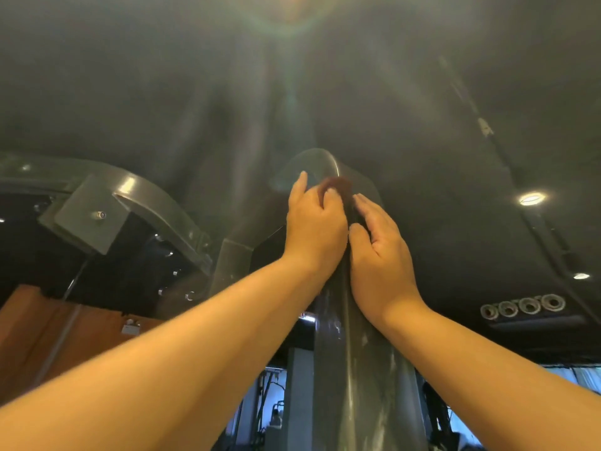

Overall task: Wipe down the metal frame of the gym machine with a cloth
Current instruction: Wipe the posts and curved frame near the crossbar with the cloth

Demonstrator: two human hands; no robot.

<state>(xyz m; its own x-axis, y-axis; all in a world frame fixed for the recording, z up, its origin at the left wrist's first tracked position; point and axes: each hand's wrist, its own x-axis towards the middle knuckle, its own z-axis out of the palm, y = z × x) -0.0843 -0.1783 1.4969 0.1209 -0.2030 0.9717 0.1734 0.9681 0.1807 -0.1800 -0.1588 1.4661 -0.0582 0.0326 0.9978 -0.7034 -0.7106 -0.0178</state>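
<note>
I look up along a grey metal post (354, 369) of the gym machine toward its curved top (320, 164). A dark brown cloth (340, 187) is bunched near the top of the post. My left hand (313, 229) is raised against the post with fingers curled round the cloth. My right hand (380, 252) lies against the post's right side, fingers straight and touching the cloth's edge. Most of the cloth is hidden behind my hands.
A curved grey arm of the frame (153, 203) with a bolted bracket (91, 213) runs off to the left. The dark ceiling holds round lights (531, 198) at right. An orange curtain (29, 330) hangs at lower left.
</note>
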